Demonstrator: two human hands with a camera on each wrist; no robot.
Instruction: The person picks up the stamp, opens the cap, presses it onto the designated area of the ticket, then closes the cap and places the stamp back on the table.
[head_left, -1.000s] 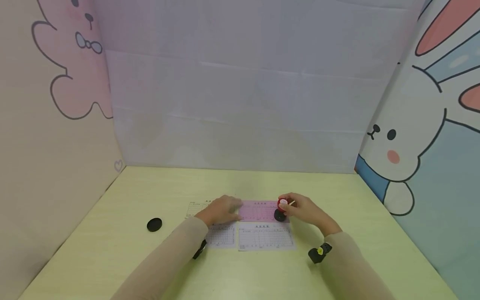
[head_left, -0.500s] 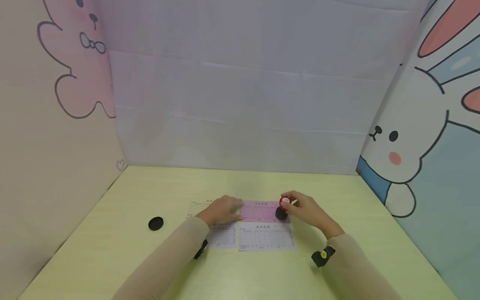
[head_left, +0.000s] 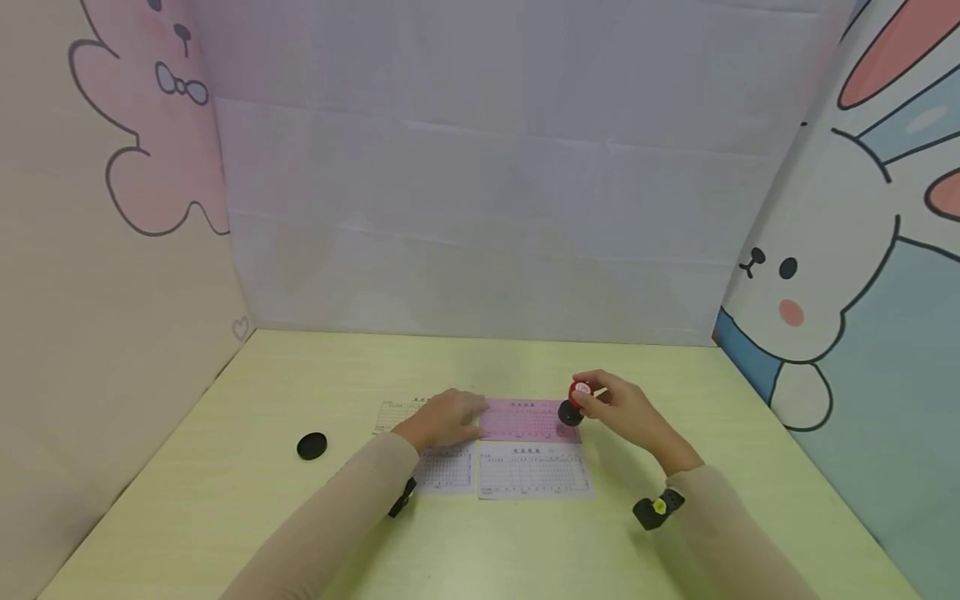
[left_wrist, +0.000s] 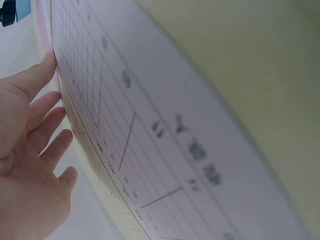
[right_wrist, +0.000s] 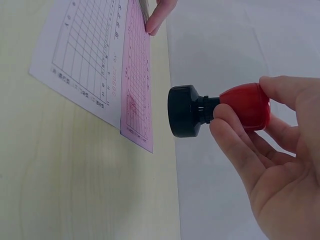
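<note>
My right hand (head_left: 628, 412) grips a stamp (right_wrist: 245, 106) by its red handle. Its round black base hangs above the table, apart from the paper in the right wrist view. A red stamped mark (right_wrist: 133, 106) shows on the pink form (head_left: 517, 422), near its right end. With fingers spread, my left hand (head_left: 448, 418) rests on the forms, its fingertips at the left edge of the pink one. A white form (head_left: 534, 472) lies just in front of the pink form. Another white form (head_left: 448, 473) and a pale yellow form (head_left: 392, 415) are partly hidden under the left hand.
A round black cap (head_left: 312, 446) lies on the table (head_left: 225, 517) to the left of the forms. Upright panels with cartoon animals stand at both sides, and a pale sheet (head_left: 480, 183) closes off the back.
My right hand has lifted the stamp off the pink form and moved it up and slightly right, uncovering the red mark. The left hand has stayed in place.
</note>
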